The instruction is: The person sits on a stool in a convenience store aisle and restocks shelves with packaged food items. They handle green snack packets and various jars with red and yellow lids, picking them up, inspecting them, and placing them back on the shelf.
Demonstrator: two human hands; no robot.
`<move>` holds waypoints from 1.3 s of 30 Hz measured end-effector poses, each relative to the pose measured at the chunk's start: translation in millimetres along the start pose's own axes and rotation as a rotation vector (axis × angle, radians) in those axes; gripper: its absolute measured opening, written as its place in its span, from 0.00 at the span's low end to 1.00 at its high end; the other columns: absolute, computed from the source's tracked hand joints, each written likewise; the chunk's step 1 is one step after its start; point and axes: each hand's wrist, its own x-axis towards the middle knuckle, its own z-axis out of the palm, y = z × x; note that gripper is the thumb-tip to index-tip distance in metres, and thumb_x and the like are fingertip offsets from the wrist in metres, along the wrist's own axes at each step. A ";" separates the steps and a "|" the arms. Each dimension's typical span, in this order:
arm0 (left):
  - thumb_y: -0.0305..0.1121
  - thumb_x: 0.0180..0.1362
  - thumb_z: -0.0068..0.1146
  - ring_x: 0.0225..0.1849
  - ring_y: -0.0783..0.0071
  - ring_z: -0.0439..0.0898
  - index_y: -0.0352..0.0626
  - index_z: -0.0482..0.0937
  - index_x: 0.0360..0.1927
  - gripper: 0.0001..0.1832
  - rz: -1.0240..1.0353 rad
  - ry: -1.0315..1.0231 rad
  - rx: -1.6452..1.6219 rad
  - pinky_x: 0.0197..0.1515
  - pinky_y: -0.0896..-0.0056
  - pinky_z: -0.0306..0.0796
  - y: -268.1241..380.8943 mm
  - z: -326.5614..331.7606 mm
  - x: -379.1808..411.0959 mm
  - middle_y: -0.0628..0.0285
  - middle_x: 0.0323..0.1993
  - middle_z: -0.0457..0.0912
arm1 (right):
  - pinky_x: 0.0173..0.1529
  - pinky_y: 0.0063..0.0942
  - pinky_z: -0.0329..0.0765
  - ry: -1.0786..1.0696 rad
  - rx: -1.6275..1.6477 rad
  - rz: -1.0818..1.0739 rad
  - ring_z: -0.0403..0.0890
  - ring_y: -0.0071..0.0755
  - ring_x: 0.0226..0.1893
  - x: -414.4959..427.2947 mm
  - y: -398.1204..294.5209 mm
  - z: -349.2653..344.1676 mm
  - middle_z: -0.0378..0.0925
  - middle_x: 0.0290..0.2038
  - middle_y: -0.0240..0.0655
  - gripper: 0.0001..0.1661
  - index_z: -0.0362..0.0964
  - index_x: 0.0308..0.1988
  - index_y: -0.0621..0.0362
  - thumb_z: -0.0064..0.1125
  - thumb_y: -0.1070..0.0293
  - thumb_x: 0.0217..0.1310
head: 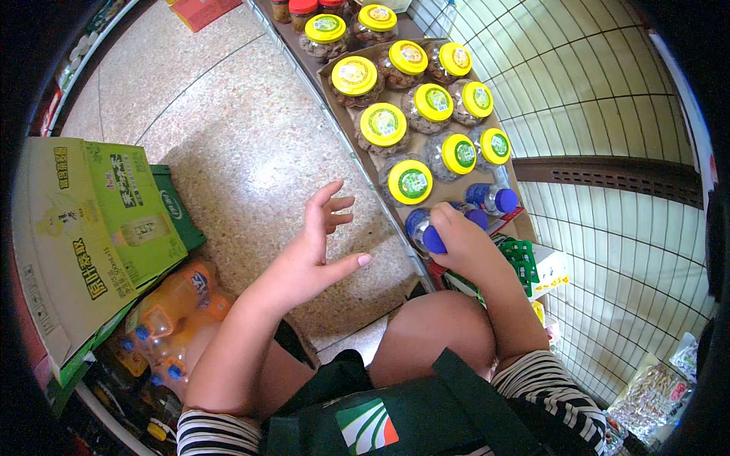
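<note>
My right hand (470, 242) grips a clear plastic bottle with a blue cap (434, 240) and a blue label, at the near end of the shelf on the right. Just beyond it, partly behind my fingers, is a second blue-capped bottle (477, 218). A third blue-capped bottle (505, 200) leans toward the grid wall. My left hand (319, 245) hangs in the air over the speckled floor, fingers apart and holding nothing. Several clear jars with yellow lids (410, 182), filled with dark brown food, stand in a cardboard tray (421, 143) past the bottles.
On the left, a green drink carton (74, 245) sits above orange soda bottles (177, 302). A wire grid (604, 239) lines the right side. Red-lidded jars (302, 8) stand at the shelf's far end. Green packets (520, 259) are by my right wrist; my bare knees flank the aisle floor (256, 125).
</note>
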 end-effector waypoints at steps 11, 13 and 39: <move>0.38 0.49 0.64 0.59 0.53 0.63 0.45 0.38 0.64 0.49 0.002 -0.026 -0.038 0.61 0.53 0.55 -4.5 -0.1 -1.0 0.42 0.58 0.60 | 0.56 0.42 0.65 0.034 -0.295 0.338 0.67 0.48 0.51 -8.9 17.8 -22.6 0.67 0.43 0.42 0.33 0.63 0.47 0.57 0.65 0.74 0.35; 0.38 0.49 0.64 0.59 0.52 0.63 0.44 0.38 0.64 0.49 0.006 -0.035 -0.039 0.61 0.53 0.55 -2.9 0.3 1.1 0.42 0.57 0.60 | 0.47 0.42 0.70 -0.012 -0.370 0.416 0.71 0.50 0.45 -9.4 26.7 -15.0 0.68 0.41 0.43 0.33 0.62 0.47 0.58 0.65 0.75 0.36; 0.27 0.42 0.67 0.62 0.67 0.59 0.41 0.41 0.65 0.52 -0.022 -0.269 -0.617 0.63 0.63 0.53 33.8 15.6 -17.3 0.56 0.59 0.59 | 0.51 0.27 0.70 -0.117 1.561 -0.263 0.73 0.29 0.45 64.1 -70.9 -54.5 0.71 0.44 0.39 0.37 0.57 0.57 0.61 0.57 0.58 0.50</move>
